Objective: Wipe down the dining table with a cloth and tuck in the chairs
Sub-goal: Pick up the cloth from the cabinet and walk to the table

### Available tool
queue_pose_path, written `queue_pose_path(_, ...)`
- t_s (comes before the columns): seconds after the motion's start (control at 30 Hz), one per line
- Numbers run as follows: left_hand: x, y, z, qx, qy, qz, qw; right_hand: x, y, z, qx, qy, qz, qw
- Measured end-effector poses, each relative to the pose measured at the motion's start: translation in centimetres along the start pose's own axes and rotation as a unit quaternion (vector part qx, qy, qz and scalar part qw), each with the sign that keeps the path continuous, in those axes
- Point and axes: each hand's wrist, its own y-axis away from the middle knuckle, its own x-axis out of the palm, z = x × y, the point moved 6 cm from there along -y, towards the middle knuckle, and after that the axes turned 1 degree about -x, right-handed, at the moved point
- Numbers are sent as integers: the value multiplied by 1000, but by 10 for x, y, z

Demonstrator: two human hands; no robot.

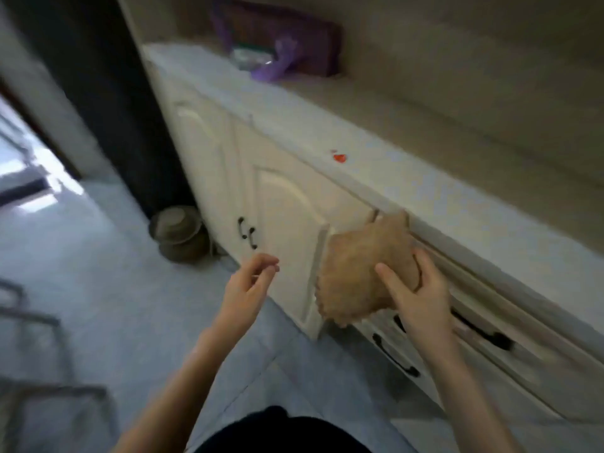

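A tan cloth (356, 269) hangs in front of the cream cabinet, just below the counter edge. My right hand (415, 289) grips its right side, fingers wrapped over the fabric. To the left and slightly lower, my left hand (251, 282) hovers empty with its fingers loosely curled and apart. It is in front of a cabinet door (287, 230) that stands slightly ajar. The frame is blurred by motion. No dining table is in view.
A white counter (392, 165) runs along the right, with a small red thing (339, 157) and a purple bag (277, 44) on it. Drawers with black handles (395, 358) sit below. A round pot (179, 233) stands on the floor. Metal chair legs (49, 322) show at left.
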Motion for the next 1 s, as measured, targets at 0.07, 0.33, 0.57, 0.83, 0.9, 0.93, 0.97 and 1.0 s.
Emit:
queue_pose_path(0.07,-28,37,63,-93,-41,-27,994,30,11,-42,33,39,59,997)
queue_pose_path(0.33,-117,221,206,-362,11,-196,911,139,61,-157,162,115,248,948)
queue_pose_path(0.57,-177,306,259,-458,83,-346,815,273,68,-179,164,163,358,905)
queue_pose_path(0.83,-284,253,307,-488,92,-351,794,425,31,-177,159,163,371,901)
queue_pose_path(0.9,-315,219,311,-477,71,-330,811,448,11,-171,161,169,350,907)
queue_pose_path(0.93,-329,199,308,-466,65,-320,822,457,1,-166,159,173,342,910)
queue_pose_path(0.97,-342,179,306,-455,62,-312,832,466,-9,-161,155,172,336,913)
queue_pose_path(1.0,-355,158,305,-446,60,-305,839,476,-20,-157,155,167,328,917)
